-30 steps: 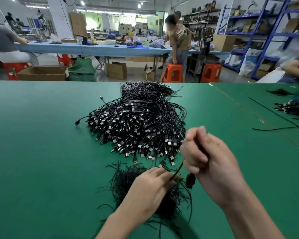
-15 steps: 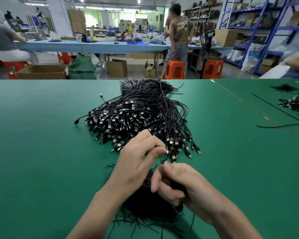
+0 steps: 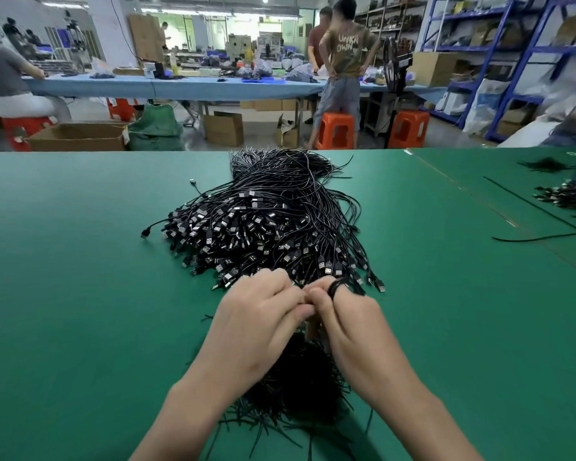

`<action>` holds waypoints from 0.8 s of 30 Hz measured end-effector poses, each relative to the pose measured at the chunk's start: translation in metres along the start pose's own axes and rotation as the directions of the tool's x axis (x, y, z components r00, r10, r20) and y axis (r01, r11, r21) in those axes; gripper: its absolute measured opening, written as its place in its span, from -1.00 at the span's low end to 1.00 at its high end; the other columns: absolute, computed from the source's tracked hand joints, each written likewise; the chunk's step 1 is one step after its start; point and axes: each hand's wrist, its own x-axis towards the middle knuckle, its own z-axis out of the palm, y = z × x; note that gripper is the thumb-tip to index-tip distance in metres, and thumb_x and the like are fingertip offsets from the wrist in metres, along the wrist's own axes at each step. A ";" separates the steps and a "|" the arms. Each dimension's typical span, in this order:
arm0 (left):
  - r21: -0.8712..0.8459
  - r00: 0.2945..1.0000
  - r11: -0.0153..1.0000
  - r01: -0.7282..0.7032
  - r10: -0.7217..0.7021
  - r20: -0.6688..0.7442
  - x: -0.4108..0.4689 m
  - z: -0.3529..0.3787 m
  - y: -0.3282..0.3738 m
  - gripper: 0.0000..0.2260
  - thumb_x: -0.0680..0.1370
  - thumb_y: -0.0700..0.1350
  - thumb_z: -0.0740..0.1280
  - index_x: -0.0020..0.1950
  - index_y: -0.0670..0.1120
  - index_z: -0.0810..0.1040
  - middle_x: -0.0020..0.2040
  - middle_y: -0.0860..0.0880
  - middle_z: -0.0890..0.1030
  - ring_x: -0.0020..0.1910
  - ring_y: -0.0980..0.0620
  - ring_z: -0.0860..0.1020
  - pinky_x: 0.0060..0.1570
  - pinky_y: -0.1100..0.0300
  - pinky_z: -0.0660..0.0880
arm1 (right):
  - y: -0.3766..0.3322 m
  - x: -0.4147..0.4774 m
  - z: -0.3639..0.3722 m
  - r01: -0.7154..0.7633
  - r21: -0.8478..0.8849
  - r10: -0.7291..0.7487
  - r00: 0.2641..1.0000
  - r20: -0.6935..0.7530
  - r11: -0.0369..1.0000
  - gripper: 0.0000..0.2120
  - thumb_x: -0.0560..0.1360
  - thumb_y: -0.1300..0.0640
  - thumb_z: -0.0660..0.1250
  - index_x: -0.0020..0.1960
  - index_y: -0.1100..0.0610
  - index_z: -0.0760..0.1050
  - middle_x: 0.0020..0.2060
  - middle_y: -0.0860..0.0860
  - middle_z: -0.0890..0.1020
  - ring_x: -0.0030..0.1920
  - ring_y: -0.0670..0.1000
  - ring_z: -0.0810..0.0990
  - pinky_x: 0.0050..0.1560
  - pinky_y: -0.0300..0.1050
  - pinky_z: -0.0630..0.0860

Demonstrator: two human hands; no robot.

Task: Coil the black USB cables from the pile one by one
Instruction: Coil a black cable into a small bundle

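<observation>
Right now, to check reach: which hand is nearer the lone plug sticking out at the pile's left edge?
Left. The left hand is right of the plug and closer in; the right hand sits beside it, farther right.

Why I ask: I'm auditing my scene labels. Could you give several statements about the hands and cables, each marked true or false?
1. The left hand and right hand meet at the near edge of the cable pile. True.
2. A black cable loop sits round the right hand's fingers. True.
3. The table mat is blue. False: it is green.
4. The stools beyond the table are green. False: they are orange.
</observation>
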 end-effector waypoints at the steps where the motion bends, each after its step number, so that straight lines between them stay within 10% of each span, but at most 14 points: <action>1: 0.036 1.000 0.999 -0.021 0.021 0.009 0.003 -0.004 0.001 -0.73 0.64 0.05 0.24 -0.15 -0.06 0.58 -0.18 0.09 0.45 -0.20 0.06 0.40 -0.18 0.08 0.42 | 0.000 -0.003 0.001 -0.023 0.028 0.022 1.000 0.011 0.999 -0.63 0.66 -0.22 0.01 -0.08 -0.07 0.49 -0.40 -0.11 0.57 -0.41 -0.07 0.49 -0.30 0.03 0.48; 7: 0.006 0.997 0.997 -0.081 0.080 0.019 0.005 -0.012 0.004 -0.74 0.56 0.11 0.34 -0.16 -0.05 0.56 -0.17 0.13 0.38 -0.21 0.07 0.38 -0.19 0.13 0.38 | -0.002 -0.008 -0.007 -0.221 0.304 0.173 0.969 0.178 0.927 -0.22 0.50 -0.52 -0.06 -0.21 0.19 0.44 -0.47 -0.12 0.34 -0.43 -0.11 0.26 -0.39 -0.22 0.19; 17: -0.604 0.981 0.778 0.170 -0.077 0.178 -0.010 -0.009 0.009 -0.88 0.60 0.13 0.37 -0.10 0.16 0.51 -0.17 0.19 0.50 -0.23 0.19 0.44 -0.18 0.35 0.34 | -0.007 -0.028 -0.026 -0.492 0.647 -0.159 0.712 0.684 0.582 -0.66 0.68 -0.06 0.13 -0.06 0.11 0.56 -0.42 -0.01 0.29 -0.40 -0.06 0.21 -0.35 -0.27 0.21; 22: -0.826 0.917 0.417 0.379 -0.290 0.275 -0.026 0.012 0.041 -0.82 0.65 -0.08 0.26 0.06 0.07 0.66 -0.15 0.13 0.66 -0.15 0.23 0.58 -0.09 0.37 0.49 | -0.018 -0.032 -0.009 -0.378 0.893 -0.160 0.893 0.421 0.244 -0.74 0.67 0.07 0.18 -0.05 0.13 0.58 -0.44 -0.03 0.34 -0.45 -0.07 0.25 -0.39 -0.25 0.27; 24: -0.802 0.869 0.355 0.480 -0.315 0.381 -0.035 0.023 0.052 -0.71 0.64 -0.21 0.20 0.00 0.08 0.68 -0.19 0.11 0.66 -0.15 0.25 0.57 -0.06 0.36 0.51 | -0.020 -0.029 -0.005 -0.249 0.932 0.000 0.966 0.258 0.265 -0.73 0.66 0.07 0.18 0.01 0.17 0.61 -0.42 0.02 0.44 -0.45 -0.05 0.37 -0.36 -0.22 0.41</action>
